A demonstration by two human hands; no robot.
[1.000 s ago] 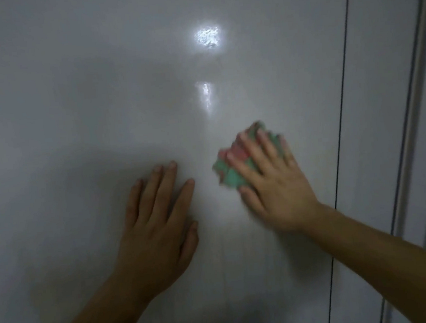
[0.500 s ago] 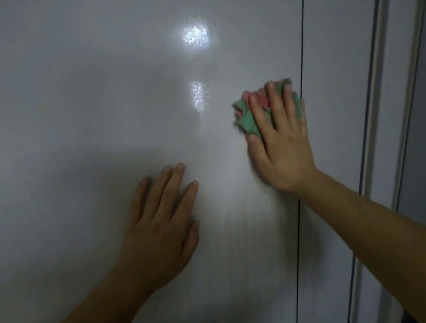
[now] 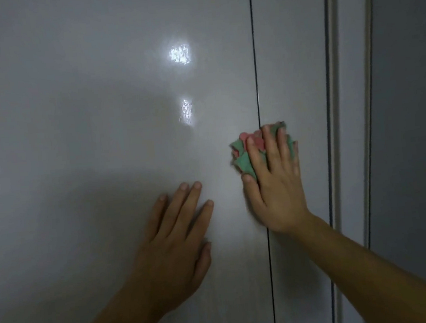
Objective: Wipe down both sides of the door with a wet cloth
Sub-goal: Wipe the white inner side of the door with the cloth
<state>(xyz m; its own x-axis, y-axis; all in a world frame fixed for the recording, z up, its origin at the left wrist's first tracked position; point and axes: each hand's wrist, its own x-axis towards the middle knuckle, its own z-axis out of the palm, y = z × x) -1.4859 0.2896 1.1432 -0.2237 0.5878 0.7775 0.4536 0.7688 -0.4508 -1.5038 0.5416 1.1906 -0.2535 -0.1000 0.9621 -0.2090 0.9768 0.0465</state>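
A glossy pale grey door [image 3: 80, 126] fills most of the view, with two bright light reflections on it. My right hand [image 3: 273, 189] presses a crumpled green and pink cloth [image 3: 242, 156] flat against the door, right at its dark vertical edge line [image 3: 256, 80]. The cloth sticks out above and left of my fingers; the rest is hidden under the palm. My left hand [image 3: 173, 244] lies flat on the door below and left of the cloth, fingers spread, holding nothing.
Right of the edge line runs a narrow pale panel [image 3: 291, 64], then a moulded door frame [image 3: 350, 97] and a darker grey wall [image 3: 414, 118]. My head's shadow darkens the lower left of the door.
My right hand has carried the cloth up and right to the door's edge, then slid it down a little. The left hand has stayed flat in place.
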